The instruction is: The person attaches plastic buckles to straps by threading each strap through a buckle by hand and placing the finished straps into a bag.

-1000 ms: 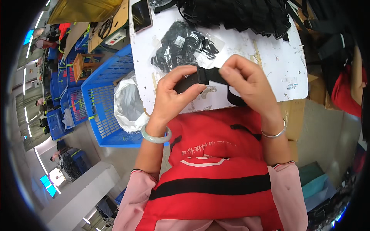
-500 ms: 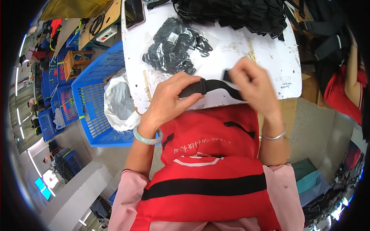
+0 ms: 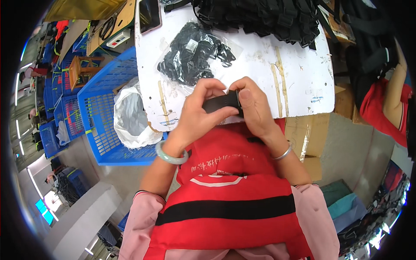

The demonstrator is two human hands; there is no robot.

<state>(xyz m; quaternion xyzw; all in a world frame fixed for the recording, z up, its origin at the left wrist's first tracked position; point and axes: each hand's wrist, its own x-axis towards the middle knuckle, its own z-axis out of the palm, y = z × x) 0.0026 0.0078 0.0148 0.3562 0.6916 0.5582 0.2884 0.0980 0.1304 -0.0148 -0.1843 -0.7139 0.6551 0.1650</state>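
Observation:
Over the near edge of the white table point(image 3: 299, 93), a black webbing strap point(image 3: 219, 103) is stretched between my two hands. My left hand point(image 3: 197, 106) pinches the strap between thumb and fingers. Close against it, my right hand point(image 3: 255, 106) grips the strap at a black buckle point(image 3: 238, 100), partly covered by the fingers. Beyond the hands lies a clear plastic bag point(image 3: 190, 54) of small black plastic parts. A large pile of black straps with buckles point(image 3: 260, 17) covers the far side of the table.
A phone point(image 3: 149, 16) rests at the table's far left corner. Left of the table stands a blue plastic crate point(image 3: 104, 147) with a white sack point(image 3: 130, 117) in it. A cardboard box point(image 3: 310, 134) is under the right side. Another person's arm point(image 3: 395, 82) shows at far right.
My right hand has moved left and closed in on the left hand, at the buckle. The strap's loop between the hands is no longer spread out.

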